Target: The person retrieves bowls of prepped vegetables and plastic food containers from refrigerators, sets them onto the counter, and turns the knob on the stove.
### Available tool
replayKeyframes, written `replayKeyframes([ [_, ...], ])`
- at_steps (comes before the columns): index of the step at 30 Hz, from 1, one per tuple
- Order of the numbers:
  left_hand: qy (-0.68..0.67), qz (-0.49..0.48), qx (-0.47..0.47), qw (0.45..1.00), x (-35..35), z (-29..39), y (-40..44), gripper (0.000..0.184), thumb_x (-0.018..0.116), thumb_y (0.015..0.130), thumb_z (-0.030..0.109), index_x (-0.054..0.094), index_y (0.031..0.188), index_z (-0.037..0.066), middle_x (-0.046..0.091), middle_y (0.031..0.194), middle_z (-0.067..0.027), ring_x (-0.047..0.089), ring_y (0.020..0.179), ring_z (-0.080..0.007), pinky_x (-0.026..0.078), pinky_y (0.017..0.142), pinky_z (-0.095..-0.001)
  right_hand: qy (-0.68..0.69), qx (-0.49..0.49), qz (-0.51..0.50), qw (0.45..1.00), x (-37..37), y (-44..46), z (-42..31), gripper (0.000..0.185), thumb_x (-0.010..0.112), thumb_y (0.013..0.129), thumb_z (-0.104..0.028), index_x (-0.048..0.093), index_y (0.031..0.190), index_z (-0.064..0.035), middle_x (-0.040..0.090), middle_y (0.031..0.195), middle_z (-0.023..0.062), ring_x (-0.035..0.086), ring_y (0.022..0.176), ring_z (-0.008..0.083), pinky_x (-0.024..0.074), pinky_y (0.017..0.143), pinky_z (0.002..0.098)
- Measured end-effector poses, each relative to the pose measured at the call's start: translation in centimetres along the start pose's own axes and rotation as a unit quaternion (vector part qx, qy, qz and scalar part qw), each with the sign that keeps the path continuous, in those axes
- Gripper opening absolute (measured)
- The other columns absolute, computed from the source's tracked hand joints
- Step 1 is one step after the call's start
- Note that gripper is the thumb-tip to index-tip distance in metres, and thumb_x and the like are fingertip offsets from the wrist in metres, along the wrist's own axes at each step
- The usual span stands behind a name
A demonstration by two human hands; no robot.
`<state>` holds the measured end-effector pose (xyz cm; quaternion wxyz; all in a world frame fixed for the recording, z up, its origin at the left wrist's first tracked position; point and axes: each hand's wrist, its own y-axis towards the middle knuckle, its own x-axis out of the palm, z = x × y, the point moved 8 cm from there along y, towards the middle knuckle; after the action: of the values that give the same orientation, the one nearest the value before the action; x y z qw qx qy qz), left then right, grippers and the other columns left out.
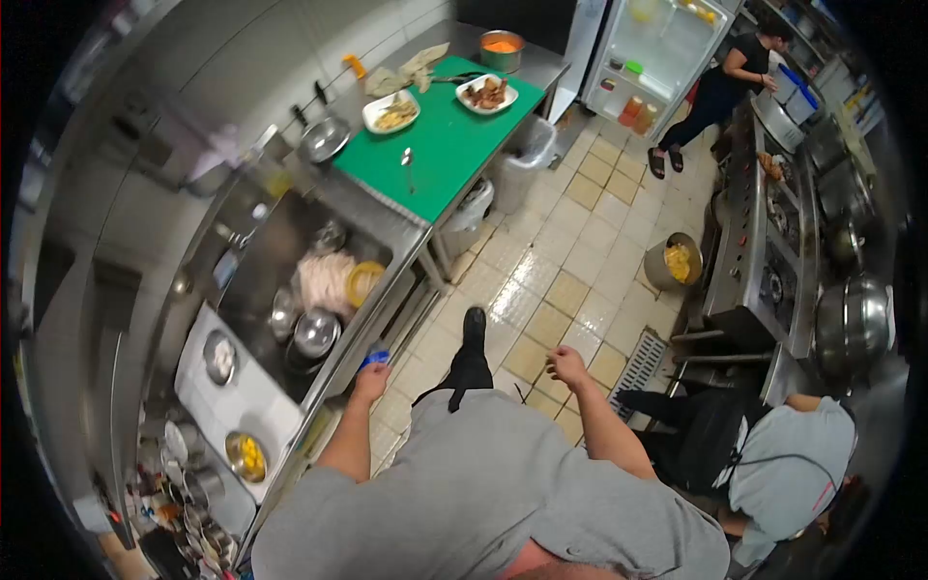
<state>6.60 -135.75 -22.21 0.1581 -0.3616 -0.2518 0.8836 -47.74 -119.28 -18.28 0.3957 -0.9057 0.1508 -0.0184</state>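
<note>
My left hand is closed around a small blue object beside the sink's front edge; its kind is too small to make out. Out over the tiled floor, my right hand hangs with its fingers curled in, and nothing shows in it. The steel sink to my left holds metal bowls, a pale heap and a yellow ring-shaped item. On the ledge nearer me are a bowl of yellow pieces and a bowl with white contents.
A green board ahead carries two white dishes of food and a spoon. A pot of yellow pieces stands on the floor. One person bends at right; another stands by the stove. The fridge is open.
</note>
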Motion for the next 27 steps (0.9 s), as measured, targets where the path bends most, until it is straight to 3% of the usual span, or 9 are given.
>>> replayKeyframes([
  [3,-0.246,-0.085,0.04,0.965,2.5,16.5,5.3,0.029,0.059,0.1,0.031,0.064,0.11,0.004,0.066,0.08,-0.0056,0.061,0.065,-0.0134,0.052,0.063,-0.0275,-0.091,-0.032,-0.025,0.995,0.2,5.0,-11.9,0.032,0.061,0.096,-0.035,0.065,0.093,-0.0035,0.069,0.085,0.0115,0.066,0.075,0.0215,0.0528,0.062,0.0349],
  [8,-0.246,-0.171,0.084,0.95,4.6,42.7,11.6,0.029,0.056,0.102,0.03,0.065,0.1,0.003,0.063,0.071,-0.0042,0.059,0.062,-0.0113,0.05,0.059,-0.0277,-0.399,-0.139,0.037,0.906,-8.5,15.5,-21.3,0.048,0.059,0.091,-0.047,0.069,0.092,0.0004,0.07,0.098,0.0247,0.065,0.095,0.0438,0.0515,0.086,0.0477],
  [11,-0.172,-0.19,0.16,0.953,4.2,58.6,17.1,0.028,0.055,0.103,0.029,0.063,0.093,0.003,0.059,0.066,-0.0022,0.058,0.061,-0.0111,0.048,0.058,-0.027,-0.334,-0.118,0.14,0.924,-18.2,21.4,-21.7,0.046,0.061,0.089,-0.045,0.069,0.093,0.0002,0.07,0.097,0.0246,0.065,0.098,0.0433,0.051,0.088,0.0475],
  [13,-0.13,-0.171,0.273,0.938,4.2,68.6,21.0,0.03,0.055,0.103,0.029,0.059,0.086,0.005,0.057,0.065,-0.0012,0.057,0.061,-0.0105,0.047,0.06,-0.0259,-0.187,-0.071,0.178,0.963,-24.7,24.3,-20.1,0.04,0.063,0.089,-0.038,0.068,0.089,0.0011,0.071,0.09,0.0217,0.069,0.088,0.0347,0.0545,0.076,0.0448],
  [15,-0.127,-0.18,0.309,0.925,4.9,77.5,24.6,0.031,0.056,0.103,0.028,0.055,0.081,0.006,0.058,0.067,-0.0008,0.055,0.063,-0.0094,0.046,0.061,-0.0253,-0.007,0.038,0.195,0.98,-29.0,22.7,-21.6,0.028,0.065,0.093,-0.033,0.063,0.09,-0.0051,0.063,0.077,0.0063,0.062,0.063,0.015,0.0497,0.051,0.0327],
  [16,-0.179,-0.208,0.304,0.912,6.0,81.7,26.0,0.029,0.057,0.103,0.027,0.054,0.082,0.006,0.059,0.071,-0.0001,0.054,0.065,-0.0079,0.045,0.061,-0.0247,0.038,0.069,0.199,0.977,-31.1,23.9,-20.8,0.027,0.065,0.093,-0.033,0.062,0.092,-0.0058,0.063,0.078,0.0063,0.062,0.062,0.0164,0.0498,0.052,0.0332],
  [20,-0.24,-0.201,0.3,0.901,12.9,93.5,34.5,0.01,0.06,0.1,0.014,0.06,0.103,0.004,0.063,0.085,0.0006,0.057,0.073,-0.0075,0.05,0.069,-0.0244,0.129,0.137,0.193,0.963,-38.4,31.6,-22.0,0.026,0.065,0.093,-0.033,0.061,0.093,-0.0073,0.064,0.078,0.0067,0.061,0.061,0.0181,0.0494,0.052,0.0339],
  [25,-0.193,-0.108,0.32,0.921,22.6,106.1,46.5,0.048,0.064,0.094,0.007,0.046,0.138,0.003,0.054,0.128,-0.0099,0.058,0.093,-0.011,0.052,0.084,-0.028,0.018,0.113,0.146,0.983,-49.8,51.6,-31.4,0.025,0.064,0.092,-0.032,0.064,0.094,-0.0071,0.065,0.076,0.0085,0.063,0.064,0.0208,0.051,0.054,0.038],
  [27,-0.162,-0.076,0.307,0.935,24.4,111.9,50.7,0.059,0.066,0.092,0.008,0.039,0.145,0.002,0.049,0.136,-0.0145,0.057,0.103,-0.0157,0.051,0.089,-0.0317,-0.286,-0.025,0.097,0.953,-53.2,59.7,-36.3,0.024,0.064,0.09,-0.029,0.066,0.092,-0.0047,0.066,0.073,0.0109,0.065,0.066,0.0214,0.0518,0.057,0.0393],
])
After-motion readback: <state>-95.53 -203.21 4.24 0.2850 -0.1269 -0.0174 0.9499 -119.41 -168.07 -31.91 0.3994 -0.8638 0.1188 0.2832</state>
